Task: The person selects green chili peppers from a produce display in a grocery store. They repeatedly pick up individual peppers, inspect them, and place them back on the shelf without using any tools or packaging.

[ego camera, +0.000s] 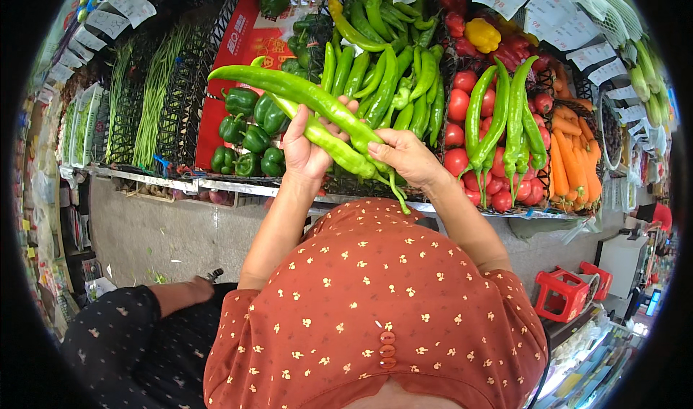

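Two long green chili peppers lie together across my hands, stems pointing down towards me. The upper long green pepper [303, 92] is darker and bends at its tip; a paler green pepper [338, 149] lies just below it. My left hand [308, 152] supports both from beneath, its fingers partly hidden behind them. With thumb and fingers, my right hand [409, 154] grips the stem end of the upper pepper. Behind my hands is a heap of long green peppers [387, 84] in a black crate. More long green peppers [495, 119] lie on top of tomatoes [457, 103] to the right.
Left of the heap, green bell peppers [241, 101] sit by red cardboard [214, 133]. Further left are thin green stalks [157, 95]. Carrots [568, 160] fill the right end. A metal shelf edge [238, 187] runs before me. Another person in dark clothes [157, 338] is at lower left. Red stools [563, 295] stand right.
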Demonstrator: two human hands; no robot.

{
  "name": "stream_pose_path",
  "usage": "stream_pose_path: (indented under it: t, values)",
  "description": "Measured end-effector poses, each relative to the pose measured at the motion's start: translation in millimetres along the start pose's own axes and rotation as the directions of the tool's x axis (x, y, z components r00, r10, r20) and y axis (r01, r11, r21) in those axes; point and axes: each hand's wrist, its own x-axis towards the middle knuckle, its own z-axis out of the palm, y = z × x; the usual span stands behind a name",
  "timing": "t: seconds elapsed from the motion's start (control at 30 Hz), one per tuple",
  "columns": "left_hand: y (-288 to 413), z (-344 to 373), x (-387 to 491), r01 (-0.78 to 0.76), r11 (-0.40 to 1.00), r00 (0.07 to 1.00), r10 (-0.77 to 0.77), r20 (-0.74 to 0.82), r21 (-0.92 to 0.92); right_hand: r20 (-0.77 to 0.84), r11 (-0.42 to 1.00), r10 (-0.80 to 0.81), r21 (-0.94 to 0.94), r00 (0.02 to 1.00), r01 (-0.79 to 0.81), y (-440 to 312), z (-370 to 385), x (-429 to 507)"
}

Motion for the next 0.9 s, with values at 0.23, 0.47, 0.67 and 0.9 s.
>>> stream_pose_path:
  t: [0.23,0.47,0.67,0.9]
  values:
    - [1.9,-5.9,-13.1,-0.029,0.997,0.999,0.028,0.021,0.066,0.073,0.938,-0.069,-0.334,0.995,0.090,9.8,7.1,-0.3]
    - [6.8,-10.1,-23.3,-0.054,0.997,0.996,0.057,-0.068,0.048,-0.105,0.437,-0.341,-0.897,0.934,0.059,0.0,-43.7,36.0]
    - [5.8,-17.4,-26.2,-0.067,0.995,0.992,0.075,-0.102,0.075,-0.388,0.319,-0.299,-0.902,0.871,-0.292,-8.0,-65.3,97.6]
    - [5.7,-20.2,-25.5,-0.106,0.990,0.976,0.122,-0.183,0.094,-0.507,0.413,-0.174,-0.816,0.844,-0.405,-13.6,-68.4,119.5]
